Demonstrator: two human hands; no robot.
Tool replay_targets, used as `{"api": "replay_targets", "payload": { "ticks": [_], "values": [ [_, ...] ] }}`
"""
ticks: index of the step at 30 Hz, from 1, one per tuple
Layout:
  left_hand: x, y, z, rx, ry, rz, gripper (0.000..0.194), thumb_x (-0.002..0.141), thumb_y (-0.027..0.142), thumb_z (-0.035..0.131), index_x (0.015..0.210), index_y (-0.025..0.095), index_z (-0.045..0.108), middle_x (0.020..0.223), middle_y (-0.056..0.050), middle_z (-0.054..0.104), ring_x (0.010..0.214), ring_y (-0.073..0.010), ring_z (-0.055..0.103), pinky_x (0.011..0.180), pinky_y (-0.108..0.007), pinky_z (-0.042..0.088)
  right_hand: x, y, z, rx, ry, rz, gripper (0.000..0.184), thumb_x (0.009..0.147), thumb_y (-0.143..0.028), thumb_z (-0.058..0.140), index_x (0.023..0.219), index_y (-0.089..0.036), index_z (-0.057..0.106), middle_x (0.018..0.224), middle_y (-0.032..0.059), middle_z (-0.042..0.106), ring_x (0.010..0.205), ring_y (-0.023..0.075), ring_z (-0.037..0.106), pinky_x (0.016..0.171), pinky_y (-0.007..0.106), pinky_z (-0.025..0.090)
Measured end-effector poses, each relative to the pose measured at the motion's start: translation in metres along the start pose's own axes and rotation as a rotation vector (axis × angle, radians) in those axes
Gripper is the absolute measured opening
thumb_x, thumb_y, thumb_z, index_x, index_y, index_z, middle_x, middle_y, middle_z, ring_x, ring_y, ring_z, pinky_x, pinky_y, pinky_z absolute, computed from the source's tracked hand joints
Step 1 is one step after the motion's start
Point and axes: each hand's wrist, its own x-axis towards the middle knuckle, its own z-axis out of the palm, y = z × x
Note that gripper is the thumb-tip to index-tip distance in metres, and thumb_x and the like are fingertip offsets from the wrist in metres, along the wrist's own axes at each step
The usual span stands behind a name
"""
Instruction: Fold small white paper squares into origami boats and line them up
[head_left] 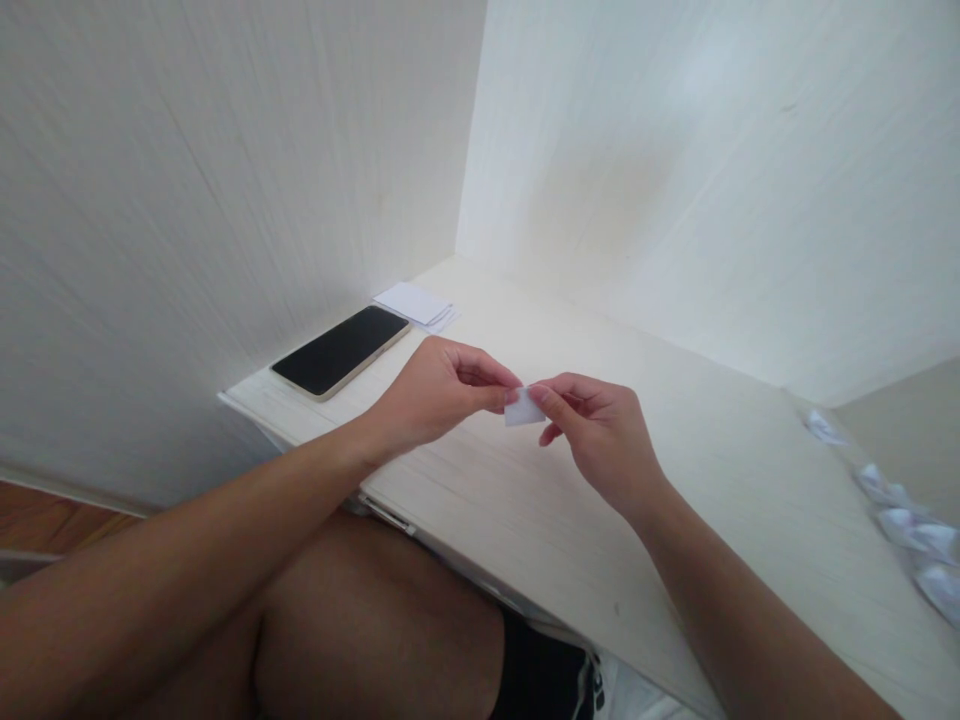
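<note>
A small white piece of paper (523,410) is held up over the table, pinched from both sides. My left hand (455,385) grips its left upper corner between thumb and fingers. On the other side, my right hand (600,425) pinches the right upper corner, the thumb lying over the front. The lower part of the paper hangs free between them. Whether it is folded, I cannot tell.
A phone (341,350) with a dark screen lies near the left end of the white table (540,520). Beside it sits a small stack of white paper (415,302). Several crumpled or folded white paper pieces (915,530) line the right edge. Walls stand behind and to the left.
</note>
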Motion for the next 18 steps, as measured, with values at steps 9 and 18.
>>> {"api": "replay_targets", "payload": {
  "ticks": [9,18],
  "values": [
    [-0.0017,0.0003,0.0058,-0.022,-0.021,-0.029,0.018,0.064,0.016,0.091,0.075,0.014,0.077,0.066,-0.003,0.076,0.061,-0.0144,0.07,0.059,-0.025,0.058,0.0007,-0.0069,-0.0057,-0.117,-0.019,-0.018,0.02,0.085,-0.034,0.076,0.072,-0.019,0.079,0.069,0.0031,0.075,0.059,0.0141,0.061,0.055,0.028,0.05],
    [-0.0039,-0.0053,0.0094,0.112,0.036,0.093,0.013,0.067,0.017,0.086,0.074,0.015,0.076,0.066,-0.003,0.074,0.06,-0.0136,0.066,0.058,-0.024,0.052,0.0019,-0.0058,-0.0075,-0.294,-0.036,-0.055,0.021,0.087,-0.031,0.071,0.071,-0.019,0.078,0.059,0.0005,0.067,0.055,0.0132,0.053,0.055,0.029,0.041]
  ]
}}
